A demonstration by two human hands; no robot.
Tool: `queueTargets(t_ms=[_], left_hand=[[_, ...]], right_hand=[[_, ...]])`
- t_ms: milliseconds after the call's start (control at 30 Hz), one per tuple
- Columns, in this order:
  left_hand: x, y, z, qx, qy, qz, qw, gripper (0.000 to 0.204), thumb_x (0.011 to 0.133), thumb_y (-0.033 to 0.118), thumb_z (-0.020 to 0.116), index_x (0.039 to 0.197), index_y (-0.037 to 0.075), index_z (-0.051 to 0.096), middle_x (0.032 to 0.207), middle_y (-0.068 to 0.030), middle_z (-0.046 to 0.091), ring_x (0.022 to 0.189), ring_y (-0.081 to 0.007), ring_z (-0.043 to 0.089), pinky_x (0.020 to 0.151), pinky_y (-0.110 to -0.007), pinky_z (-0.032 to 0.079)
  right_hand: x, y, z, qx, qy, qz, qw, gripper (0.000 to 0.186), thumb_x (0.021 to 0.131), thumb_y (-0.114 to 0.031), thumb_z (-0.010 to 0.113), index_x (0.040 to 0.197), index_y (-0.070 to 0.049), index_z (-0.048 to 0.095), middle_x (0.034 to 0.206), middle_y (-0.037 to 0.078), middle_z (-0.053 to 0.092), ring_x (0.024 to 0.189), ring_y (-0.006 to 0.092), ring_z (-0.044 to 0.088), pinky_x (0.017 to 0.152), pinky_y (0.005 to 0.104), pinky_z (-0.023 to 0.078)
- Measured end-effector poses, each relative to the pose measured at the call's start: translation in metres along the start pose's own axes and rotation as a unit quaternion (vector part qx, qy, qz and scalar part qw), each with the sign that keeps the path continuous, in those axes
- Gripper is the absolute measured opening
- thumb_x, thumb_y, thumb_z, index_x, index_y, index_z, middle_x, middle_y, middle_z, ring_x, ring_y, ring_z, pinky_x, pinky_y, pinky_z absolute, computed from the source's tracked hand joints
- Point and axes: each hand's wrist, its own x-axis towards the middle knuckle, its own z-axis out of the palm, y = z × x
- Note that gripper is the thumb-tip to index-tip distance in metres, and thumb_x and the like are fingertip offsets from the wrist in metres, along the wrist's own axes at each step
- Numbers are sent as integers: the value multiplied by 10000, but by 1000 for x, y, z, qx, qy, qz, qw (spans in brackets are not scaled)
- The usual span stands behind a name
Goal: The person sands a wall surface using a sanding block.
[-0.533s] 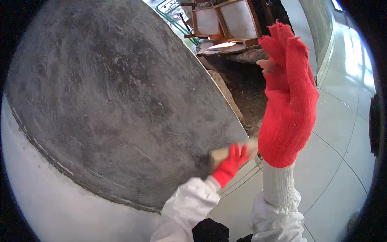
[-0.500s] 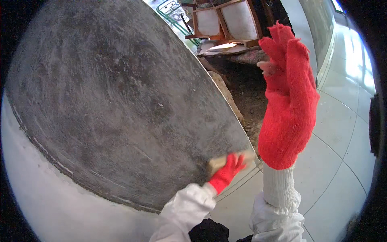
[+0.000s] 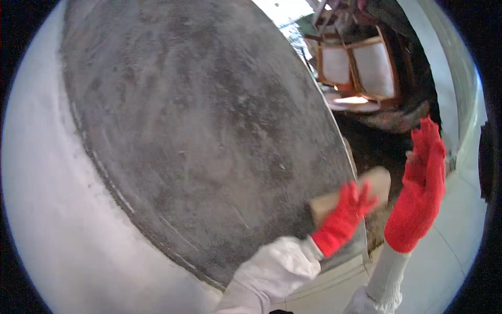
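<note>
My left hand [image 3: 340,225], in a red glove with a white cuff, is on a tan, flat, board-like plastering float [image 3: 379,184]. Blur softens both, and the grip beneath my fingers is hidden. The float lies over the right edge of a grey cement-plastered wall [image 3: 209,131], part of it reaching past that edge. To the right, my red-gloved right hand [image 3: 418,183] is raised with its fingers stretched out, a bare fingertip showing through the glove. Nothing shows in it, and it touches neither float nor wall.
A pale wall strip [image 3: 57,220] borders the plaster on the left. Beyond the right edge is an opening with dark soil [image 3: 379,222] and wooden-framed furniture [image 3: 374,68] with white panels. Pale floor tiles [image 3: 444,251] lie at the lower right.
The view has shifted, and wall and furniture now sit further right and lower. My left hand and the float are higher up along the wall's right edge. My right hand appears smaller and further right.
</note>
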Motion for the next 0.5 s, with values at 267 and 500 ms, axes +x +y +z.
queueTargets(t_ms=[267, 500], left_hand=[[-253, 14, -11, -20, -152, 31, 988, 600, 901, 303, 592, 1426, 174, 329, 1504, -205, 347, 1194, -396, 502, 991, -518, 443], [-185, -216, -181, 139, 58, -349, 925, 748, 765, 344, 794, 1407, 156, 460, 1437, -324, 369, 1227, -532, 458, 974, -590, 413]], right_hand=[[-24, 8, 25, -58, 17, 17, 998, 484, 1043, -340, 481, 1420, -40, 527, 1457, 72, 529, 1229, 181, 534, 962, 286, 402], [-35, 33, 31, -112, -21, 43, 993, 541, 1028, -393, 467, 1447, -52, 498, 1479, 64, 506, 1261, 181, 509, 1003, 306, 376]])
